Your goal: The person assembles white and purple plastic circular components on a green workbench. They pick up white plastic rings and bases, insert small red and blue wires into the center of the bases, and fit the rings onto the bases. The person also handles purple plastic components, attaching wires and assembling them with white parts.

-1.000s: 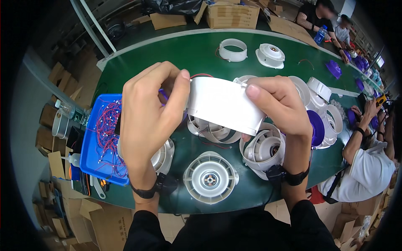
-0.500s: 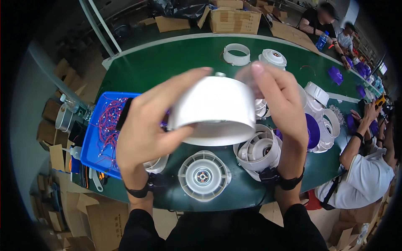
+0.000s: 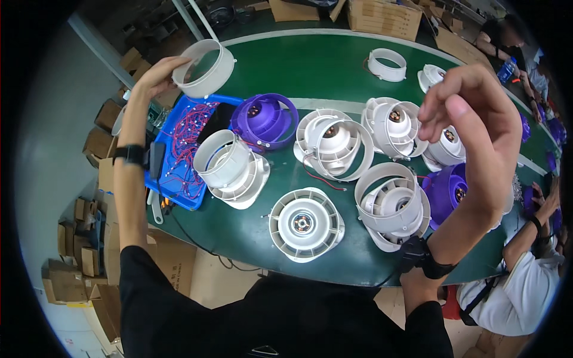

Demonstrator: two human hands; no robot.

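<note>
Out at the far left, my left hand point(image 3: 160, 79) grips a white plastic ring point(image 3: 222, 70) by its left edge, holding it tilted above the back of a blue tray point(image 3: 196, 204). Red wires point(image 3: 190, 140) with small white connectors fill the tray. My right hand point(image 3: 474, 116) is raised on the right, fingers bent and apart from the thumb, with nothing visible in it. Below it stand a purple fan housing point(image 3: 440, 194) and a white fan housing point(image 3: 397, 209) with a ring on it. Directly before me a round white fan housing point(image 3: 303, 224) lies with its hub facing up.
More white housings point(image 3: 328, 140) with rings stand mid-table, beside another purple housing point(image 3: 265, 122). A loose white ring point(image 3: 388, 67) lies farther back. Cardboard boxes point(image 3: 382, 19) stand beyond the far edge. On the right, a co-worker in a white shirt point(image 3: 507, 304) reaches onto the table.
My left hand has carried the white ring from the middle to the far left. My right hand has come off the ring and moved right. The view has shifted, uncovering the housings.
</note>
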